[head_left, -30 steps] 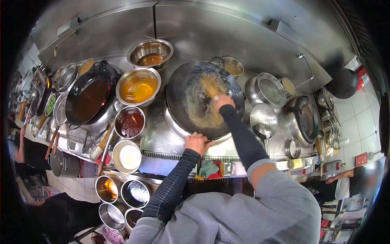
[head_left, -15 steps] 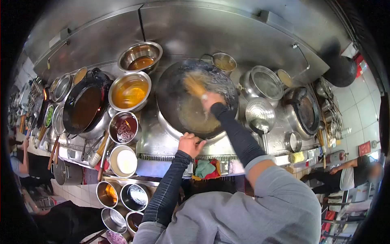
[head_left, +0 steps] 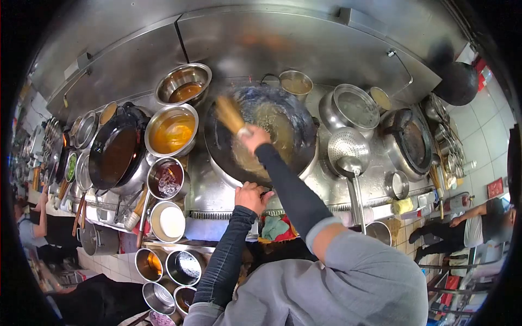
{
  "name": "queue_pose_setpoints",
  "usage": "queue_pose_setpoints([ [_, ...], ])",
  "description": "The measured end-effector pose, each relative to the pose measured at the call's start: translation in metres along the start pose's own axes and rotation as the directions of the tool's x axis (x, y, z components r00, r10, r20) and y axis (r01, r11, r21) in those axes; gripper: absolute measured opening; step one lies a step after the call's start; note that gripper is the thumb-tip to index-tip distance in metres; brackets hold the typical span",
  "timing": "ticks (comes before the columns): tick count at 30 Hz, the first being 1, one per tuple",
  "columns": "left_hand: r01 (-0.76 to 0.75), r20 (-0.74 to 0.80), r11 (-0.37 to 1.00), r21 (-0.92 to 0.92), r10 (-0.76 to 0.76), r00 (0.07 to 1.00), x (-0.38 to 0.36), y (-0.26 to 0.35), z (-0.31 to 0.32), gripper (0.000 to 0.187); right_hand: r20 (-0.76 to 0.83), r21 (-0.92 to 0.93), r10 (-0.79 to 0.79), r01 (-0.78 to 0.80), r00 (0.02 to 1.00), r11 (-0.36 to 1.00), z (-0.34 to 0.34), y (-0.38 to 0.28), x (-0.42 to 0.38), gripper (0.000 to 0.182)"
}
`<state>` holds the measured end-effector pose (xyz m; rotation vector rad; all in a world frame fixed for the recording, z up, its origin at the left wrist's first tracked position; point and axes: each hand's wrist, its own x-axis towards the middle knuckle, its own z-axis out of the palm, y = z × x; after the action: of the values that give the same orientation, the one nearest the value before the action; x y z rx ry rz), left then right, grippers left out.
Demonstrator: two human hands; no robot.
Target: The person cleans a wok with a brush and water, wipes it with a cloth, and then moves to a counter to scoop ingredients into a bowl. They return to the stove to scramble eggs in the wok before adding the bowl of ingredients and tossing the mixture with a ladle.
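Note:
A large dark wok [head_left: 304,157] sits on the steel range, with murky liquid swirling inside. My right hand [head_left: 254,138] is closed round the lower end of a bamboo brush [head_left: 230,114], whose blurred bristles point up and left over the wok's left part. At the wok's near rim is my left hand [head_left: 252,198], its thumb apart from the other fingers; whether it grips anything there is hidden. Below it and to the right lie green and red cloths [head_left: 276,227].
Left of the wok stand bowls of orange liquid [head_left: 172,130] and brown liquid [head_left: 185,92]. A perforated skimmer [head_left: 348,151] with a ladle [head_left: 349,165] lies at right, beside a lidded pot [head_left: 356,107]. Other people [head_left: 472,227] are at both sides.
My right hand and the brush have moved left across the wok. My left hand stays near the front rim. The view has shifted slightly.

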<state>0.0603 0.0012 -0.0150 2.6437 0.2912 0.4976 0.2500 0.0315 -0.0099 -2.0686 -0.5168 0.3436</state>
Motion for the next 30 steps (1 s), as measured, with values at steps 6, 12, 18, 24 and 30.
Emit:
queue_pose_setpoints([
  [6,0.027,0.063,1.000,0.006,-0.027,0.998,0.001,-0.003,-0.002,0.034,0.437,-0.381,-0.198,0.380,0.878,0.843,-0.138,0.035,-0.134,0.040],
  [12,0.014,0.070,0.998,-0.069,-0.010,0.997,0.001,-0.008,0.000,0.031,0.218,-0.862,-0.046,0.214,0.975,0.460,-0.178,0.044,-0.018,0.028],
  [18,-0.053,0.061,0.997,-0.063,0.057,0.997,0.001,-0.013,0.000,0.033,0.030,-0.613,-0.125,0.117,0.992,0.781,-0.043,0.043,-0.027,0.031],
  [24,0.012,0.089,1.000,-0.023,-0.010,0.996,0.002,-0.008,-0.003,0.035,0.321,-0.765,-0.113,0.327,0.940,0.555,-0.151,0.060,-0.107,0.032],
  [30,-0.011,0.089,0.994,-0.108,0.021,0.996,0.002,-0.013,0.000,0.038,0.007,-0.767,-0.041,0.031,0.999,0.641,-0.108,0.047,0.025,0.030],
])
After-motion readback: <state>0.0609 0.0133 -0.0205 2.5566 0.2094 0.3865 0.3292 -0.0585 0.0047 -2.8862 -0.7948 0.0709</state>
